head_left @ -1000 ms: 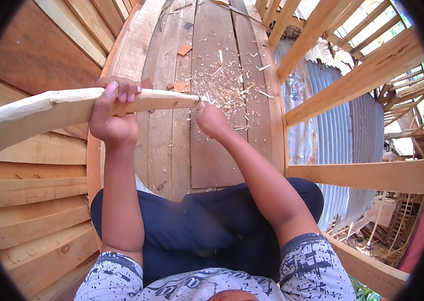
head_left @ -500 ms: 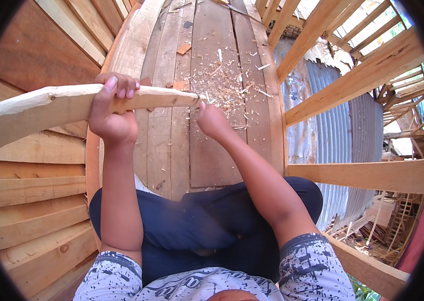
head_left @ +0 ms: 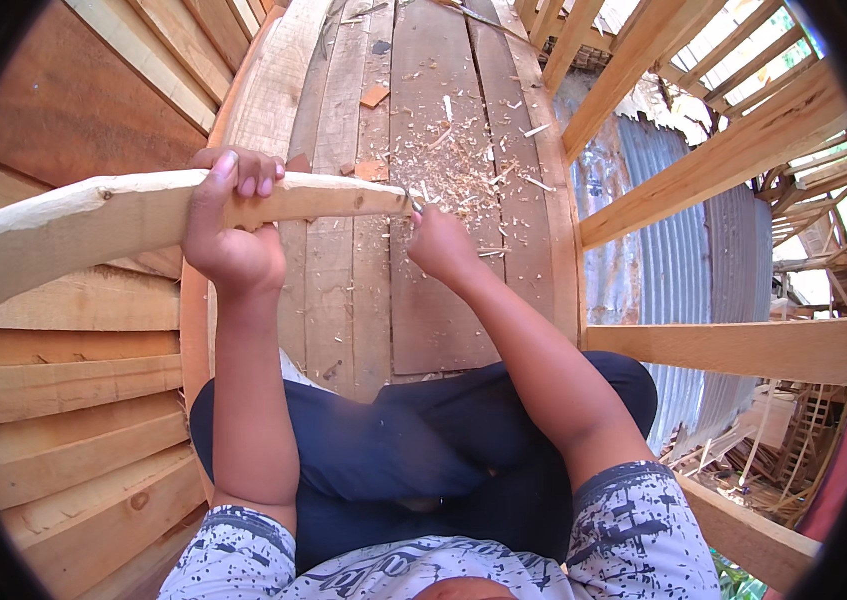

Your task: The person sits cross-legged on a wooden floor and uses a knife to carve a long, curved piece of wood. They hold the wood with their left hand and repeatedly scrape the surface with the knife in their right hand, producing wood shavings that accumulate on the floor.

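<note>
A long, curved piece of pale wood (head_left: 343, 199) runs from the left rim to the middle of the view, with a rough, whittled upper edge. My left hand (head_left: 238, 225) is closed around it, thumb and fingers over the top. At its narrow right end is my right hand (head_left: 440, 243), closed in a fist. A short bit of a metal blade (head_left: 416, 204) shows between that fist and the wood's tip. Its handle is hidden in my fingers.
I sit with crossed legs on a plank floor (head_left: 443, 330). Wood shavings (head_left: 458, 170) and small orange-brown wood pieces (head_left: 374, 96) lie ahead. A plank wall (head_left: 73, 390) stands left. Wooden rails (head_left: 723, 352) and corrugated metal sheets (head_left: 678, 220) are at right.
My right hand has shifted slightly right and down at the wood's tip, and more of the blade shows. My left hand keeps its hold; the whole view has shifted a little.
</note>
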The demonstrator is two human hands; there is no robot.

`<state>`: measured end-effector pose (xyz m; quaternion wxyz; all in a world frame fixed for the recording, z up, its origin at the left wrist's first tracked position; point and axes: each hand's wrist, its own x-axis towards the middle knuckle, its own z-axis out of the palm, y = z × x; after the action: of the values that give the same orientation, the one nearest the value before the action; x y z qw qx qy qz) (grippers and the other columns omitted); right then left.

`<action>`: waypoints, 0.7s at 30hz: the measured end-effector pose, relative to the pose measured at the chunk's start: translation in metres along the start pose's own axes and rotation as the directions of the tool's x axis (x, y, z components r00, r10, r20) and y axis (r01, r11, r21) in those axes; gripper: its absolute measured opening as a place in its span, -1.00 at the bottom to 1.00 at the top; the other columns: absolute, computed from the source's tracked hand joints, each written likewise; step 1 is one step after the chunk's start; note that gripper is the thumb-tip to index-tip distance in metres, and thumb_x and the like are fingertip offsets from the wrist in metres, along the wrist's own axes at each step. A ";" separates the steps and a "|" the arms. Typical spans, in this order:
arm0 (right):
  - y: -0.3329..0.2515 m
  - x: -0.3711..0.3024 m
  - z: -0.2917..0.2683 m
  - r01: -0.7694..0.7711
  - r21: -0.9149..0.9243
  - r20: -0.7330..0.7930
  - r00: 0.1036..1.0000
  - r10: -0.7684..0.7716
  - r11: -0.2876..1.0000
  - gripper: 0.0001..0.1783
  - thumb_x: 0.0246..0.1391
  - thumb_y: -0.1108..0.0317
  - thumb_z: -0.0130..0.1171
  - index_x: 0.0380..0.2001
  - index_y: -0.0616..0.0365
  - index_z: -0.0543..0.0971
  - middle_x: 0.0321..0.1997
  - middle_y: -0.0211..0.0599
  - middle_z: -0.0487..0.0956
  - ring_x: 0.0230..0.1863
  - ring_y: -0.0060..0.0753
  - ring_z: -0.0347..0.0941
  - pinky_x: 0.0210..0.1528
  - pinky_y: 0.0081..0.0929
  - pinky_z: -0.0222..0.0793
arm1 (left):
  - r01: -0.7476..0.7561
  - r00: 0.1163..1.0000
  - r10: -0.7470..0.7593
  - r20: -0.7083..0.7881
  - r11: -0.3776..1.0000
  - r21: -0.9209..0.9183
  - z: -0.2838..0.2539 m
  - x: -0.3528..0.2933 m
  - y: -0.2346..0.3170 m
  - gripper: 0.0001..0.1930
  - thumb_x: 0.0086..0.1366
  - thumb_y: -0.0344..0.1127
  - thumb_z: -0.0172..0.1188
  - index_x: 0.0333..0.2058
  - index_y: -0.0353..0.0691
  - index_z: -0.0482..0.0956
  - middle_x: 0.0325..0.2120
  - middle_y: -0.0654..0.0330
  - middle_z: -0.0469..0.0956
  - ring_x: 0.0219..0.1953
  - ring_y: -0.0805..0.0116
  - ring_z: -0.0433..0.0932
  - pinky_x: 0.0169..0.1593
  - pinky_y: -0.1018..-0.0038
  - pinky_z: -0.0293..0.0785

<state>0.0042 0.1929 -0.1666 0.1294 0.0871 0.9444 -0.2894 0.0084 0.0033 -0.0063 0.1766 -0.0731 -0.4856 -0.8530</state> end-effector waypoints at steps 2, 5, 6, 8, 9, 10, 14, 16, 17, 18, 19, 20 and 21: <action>-0.007 -0.001 -0.006 0.014 -0.048 -0.023 1.000 -0.016 0.999 -0.68 0.29 0.23 -0.07 -0.24 0.30 0.52 -0.25 0.10 0.61 -0.14 0.11 0.57 -0.13 -0.07 0.47 | 0.003 1.000 -0.003 -0.011 1.000 0.026 0.000 0.001 0.002 -0.80 0.18 -0.24 0.03 -0.54 -0.11 0.23 -0.60 0.28 0.18 -0.45 0.39 0.21 -0.17 0.33 0.27; -0.003 -0.004 -0.012 0.053 -0.141 -0.104 0.992 -0.068 0.989 -0.70 0.27 0.23 -0.07 -0.32 0.26 0.51 -0.37 0.14 0.60 -0.27 0.25 0.54 -0.19 0.06 0.43 | -0.004 0.999 0.003 0.043 1.000 0.028 -0.005 0.000 0.000 -0.81 0.17 -0.25 0.02 -0.54 -0.11 0.24 -0.60 0.28 0.18 -0.46 0.39 0.21 -0.17 0.34 0.27; -0.003 -0.004 -0.013 0.048 -0.151 -0.066 0.996 -0.059 0.987 -0.70 0.28 0.24 -0.07 -0.28 0.28 0.51 -0.34 0.13 0.60 -0.23 0.21 0.55 -0.16 0.02 0.45 | -0.009 0.999 0.008 0.049 1.000 0.027 -0.006 0.001 0.000 -0.81 0.17 -0.25 0.02 -0.54 -0.11 0.24 -0.60 0.28 0.18 -0.46 0.39 0.22 -0.17 0.34 0.27; -0.012 -0.007 -0.024 0.037 -0.177 0.007 0.999 -0.037 0.984 -0.68 0.29 0.25 -0.07 -0.22 0.34 0.51 -0.28 0.13 0.61 -0.15 0.13 0.57 -0.11 -0.04 0.47 | -0.012 0.998 0.011 0.065 1.000 0.022 -0.007 0.000 -0.001 -0.81 0.18 -0.25 0.02 -0.54 -0.12 0.24 -0.60 0.28 0.18 -0.46 0.39 0.22 -0.17 0.33 0.27; -0.014 -0.008 -0.020 0.040 -0.102 0.005 0.999 -0.040 0.994 -0.67 0.29 0.25 -0.07 -0.21 0.35 0.51 -0.28 0.14 0.60 -0.16 0.14 0.57 -0.10 -0.03 0.47 | -0.011 0.997 0.010 0.076 1.000 0.021 -0.007 -0.001 -0.001 -0.81 0.18 -0.25 0.01 -0.54 -0.12 0.24 -0.60 0.28 0.18 -0.46 0.39 0.22 -0.17 0.33 0.27; -0.023 -0.012 -0.016 0.046 -0.023 0.002 0.999 -0.046 0.999 -0.66 0.29 0.25 -0.07 -0.21 0.36 0.52 -0.28 0.15 0.60 -0.16 0.15 0.57 -0.09 -0.02 0.46 | -0.013 0.996 0.011 0.090 1.000 0.025 -0.007 0.000 0.000 -0.81 0.18 -0.25 0.01 -0.54 -0.12 0.24 -0.60 0.28 0.18 -0.46 0.39 0.22 -0.17 0.33 0.27; -0.027 -0.008 -0.009 0.079 0.154 0.004 0.997 -0.081 0.985 -0.62 0.28 0.22 -0.09 -0.19 0.38 0.52 -0.23 0.20 0.59 -0.14 0.21 0.54 -0.06 0.01 0.44 | -0.020 0.997 0.018 0.075 1.000 0.024 -0.008 -0.001 0.000 -0.81 0.19 -0.25 0.01 -0.54 -0.12 0.24 -0.60 0.28 0.18 -0.46 0.39 0.22 -0.17 0.32 0.27; 0.000 0.008 0.001 0.000 0.126 0.069 0.998 -0.009 0.992 -0.58 0.30 0.20 -0.14 -0.30 0.40 0.52 -0.30 0.30 0.57 -0.20 0.28 0.52 -0.09 0.05 0.40 | -0.022 0.996 0.020 0.087 1.000 0.021 -0.007 0.001 -0.002 -0.81 0.19 -0.25 0.01 -0.54 -0.12 0.24 -0.60 0.28 0.18 -0.46 0.39 0.21 -0.17 0.32 0.27; 0.009 0.010 0.004 0.023 0.094 0.025 0.999 -0.026 0.995 -0.58 0.30 0.20 -0.13 -0.29 0.40 0.53 -0.29 0.27 0.58 -0.20 0.26 0.53 -0.09 0.05 0.40 | -0.013 0.998 0.012 0.069 1.000 0.019 -0.005 0.001 -0.002 -0.81 0.19 -0.25 0.01 -0.54 -0.12 0.24 -0.60 0.28 0.18 -0.46 0.38 0.21 -0.17 0.31 0.27; 0.017 0.012 0.006 0.044 0.061 -0.019 0.999 -0.043 0.997 -0.58 0.30 0.19 -0.12 -0.29 0.39 0.53 -0.29 0.25 0.59 -0.19 0.25 0.53 -0.09 0.05 0.41 | -0.005 0.999 0.004 0.052 1.000 0.015 -0.002 0.000 -0.002 -0.81 0.19 -0.25 0.01 -0.54 -0.12 0.24 -0.60 0.28 0.18 -0.46 0.38 0.21 -0.17 0.31 0.26; 0.020 0.014 0.007 0.065 0.030 -0.061 0.996 -0.063 0.997 -0.59 0.29 0.18 -0.11 -0.29 0.38 0.53 -0.29 0.23 0.60 -0.19 0.24 0.54 -0.09 0.04 0.41 | 0.003 0.999 -0.004 0.036 1.000 0.016 0.000 0.002 -0.003 -0.81 0.19 -0.25 0.02 -0.53 -0.12 0.24 -0.60 0.28 0.18 -0.46 0.38 0.21 -0.17 0.31 0.26; 0.011 0.009 -0.001 0.050 -0.015 -0.037 0.998 -0.051 0.999 -0.59 0.29 0.19 -0.11 -0.29 0.38 0.53 -0.29 0.22 0.60 -0.19 0.24 0.54 -0.10 0.05 0.41 | -0.009 0.998 0.008 0.056 1.000 0.026 -0.004 0.001 -0.001 -0.81 0.18 -0.25 0.02 -0.53 -0.12 0.24 -0.60 0.27 0.18 -0.46 0.38 0.21 -0.17 0.31 0.26; 0.002 0.005 -0.012 0.037 -0.060 -0.013 0.999 -0.038 0.998 -0.60 0.29 0.19 -0.10 -0.28 0.38 0.53 -0.29 0.21 0.60 -0.18 0.24 0.54 -0.11 0.05 0.41 | -0.021 0.997 0.019 0.077 0.999 0.036 -0.008 0.000 0.001 -0.81 0.18 -0.25 0.03 -0.53 -0.12 0.24 -0.60 0.27 0.18 -0.46 0.37 0.21 -0.17 0.31 0.26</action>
<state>-0.0023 0.2018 -0.1598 0.1198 0.0676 0.9550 -0.2628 0.0089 -0.0046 -0.0095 0.1677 -0.1074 -0.5068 -0.8388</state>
